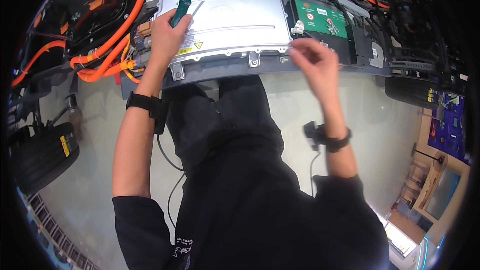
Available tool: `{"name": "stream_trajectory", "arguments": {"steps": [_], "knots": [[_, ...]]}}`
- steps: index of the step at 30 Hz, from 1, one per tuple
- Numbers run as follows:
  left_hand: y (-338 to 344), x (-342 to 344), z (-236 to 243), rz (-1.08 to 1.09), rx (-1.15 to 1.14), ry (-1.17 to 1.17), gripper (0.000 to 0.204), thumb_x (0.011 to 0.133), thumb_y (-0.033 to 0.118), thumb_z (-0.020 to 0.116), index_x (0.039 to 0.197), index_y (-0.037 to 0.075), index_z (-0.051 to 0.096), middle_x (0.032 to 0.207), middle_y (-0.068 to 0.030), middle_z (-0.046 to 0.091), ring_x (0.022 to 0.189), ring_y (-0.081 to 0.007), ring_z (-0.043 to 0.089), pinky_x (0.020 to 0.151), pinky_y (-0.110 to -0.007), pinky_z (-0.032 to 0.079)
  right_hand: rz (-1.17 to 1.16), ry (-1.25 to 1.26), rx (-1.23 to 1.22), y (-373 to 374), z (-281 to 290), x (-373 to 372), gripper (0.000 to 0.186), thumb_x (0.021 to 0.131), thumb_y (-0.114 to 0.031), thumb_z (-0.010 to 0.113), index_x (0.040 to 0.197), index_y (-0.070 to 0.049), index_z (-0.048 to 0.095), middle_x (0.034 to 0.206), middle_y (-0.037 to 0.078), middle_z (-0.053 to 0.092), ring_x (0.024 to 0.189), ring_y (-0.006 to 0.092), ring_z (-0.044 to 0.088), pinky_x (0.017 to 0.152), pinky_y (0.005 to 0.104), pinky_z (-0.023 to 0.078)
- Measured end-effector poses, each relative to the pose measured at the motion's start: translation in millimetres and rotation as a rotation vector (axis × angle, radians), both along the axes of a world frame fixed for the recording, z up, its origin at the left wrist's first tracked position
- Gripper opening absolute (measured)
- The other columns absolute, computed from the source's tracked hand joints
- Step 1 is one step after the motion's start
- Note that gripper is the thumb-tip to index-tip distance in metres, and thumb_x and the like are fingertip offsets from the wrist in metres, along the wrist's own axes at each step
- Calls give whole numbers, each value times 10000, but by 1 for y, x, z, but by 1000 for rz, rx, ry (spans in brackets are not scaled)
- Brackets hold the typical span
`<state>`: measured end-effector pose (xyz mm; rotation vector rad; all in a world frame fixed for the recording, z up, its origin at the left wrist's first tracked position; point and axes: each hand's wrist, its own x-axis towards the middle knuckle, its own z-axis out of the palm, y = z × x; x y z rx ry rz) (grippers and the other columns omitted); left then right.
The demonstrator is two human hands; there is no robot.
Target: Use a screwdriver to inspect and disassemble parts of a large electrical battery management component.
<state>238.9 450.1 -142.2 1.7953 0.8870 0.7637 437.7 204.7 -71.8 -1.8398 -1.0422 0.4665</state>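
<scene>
Above the left end of the silver cover (pixel 235 17), the left hand (pixel 168 36) curls snugly round a green-handled screwdriver (pixel 181 11), its shaft pointing away. At the cover's near right corner, the right hand (pixel 318 60) has thumb and forefinger nearly together; blur hides whether they pinch anything.

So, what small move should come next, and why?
Perhaps bring the screwdriver to the near right corner of the silver cover: the right hand is at that corner, while the left hand holds the screwdriver pointing away from it.
</scene>
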Motion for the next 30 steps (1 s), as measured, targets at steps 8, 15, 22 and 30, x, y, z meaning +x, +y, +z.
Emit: {"name": "stream_trajectory", "arguments": {"steps": [8,15,22,30], "knots": [[1,-1,-1,-11,-7,-15,271,817,248,642,740,-10,614,539,-9,547,432,-77,483,436,-243,371,-155,-33,66,31,-70,-37,148,799,-51,662,921,32,672,823,119,688,741,177,657,700,274,514],[1,-1,0,-4,4,-20,268,814,247,643,745,-11,618,541,-12,558,435,-80,485,444,-249,378,-113,-112,-10,35,-68,-32,142,790,-44,653,907,31,682,825,142,685,727,225,670,690,310,517],[2,-1,-2,-3,-17,-25,283,811,265,645,749,-10,627,542,-19,567,444,-87,499,463,-254,391,-104,-224,-78,36,-69,-29,161,792,-78,690,924,12,696,768,111,694,672,151,659,661,260,515],[2,-1,-2,3,1,7,284,808,270,646,752,-8,637,540,-24,575,451,-94,509,471,-260,398,-93,-215,-133,40,-65,-28,128,769,-84,688,828,27,662,727,143,655,649,253,637,623,339,496]]}}
